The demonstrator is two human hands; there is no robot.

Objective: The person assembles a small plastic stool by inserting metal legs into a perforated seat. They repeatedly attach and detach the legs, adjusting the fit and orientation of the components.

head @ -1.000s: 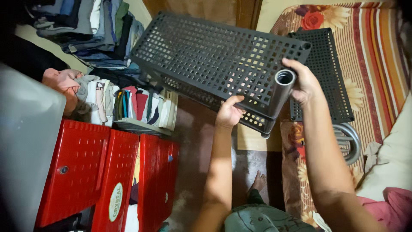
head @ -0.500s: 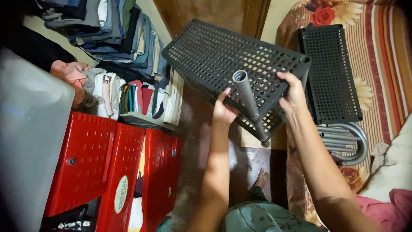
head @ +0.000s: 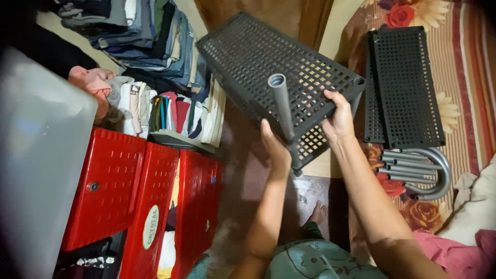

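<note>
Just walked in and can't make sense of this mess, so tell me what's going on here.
A person holds a black perforated shelf tilted in the air, the left hand at its near edge by a grey tube that sticks up from a corner, the right hand gripping the next corner. More black shelves and curved grey tubes lie on the flowered bed. Red drawers and folded clothes sit to the left.

Dim, warm indoor light falls from above, leaving the floor (head: 248,175) and the frame's corners in deep shadow. A pale grey blurred shape (head: 36,165) fills the left edge, out of focus. Wide-angle distortion curves the edges, and detail looks soft and smeared throughout.
</note>
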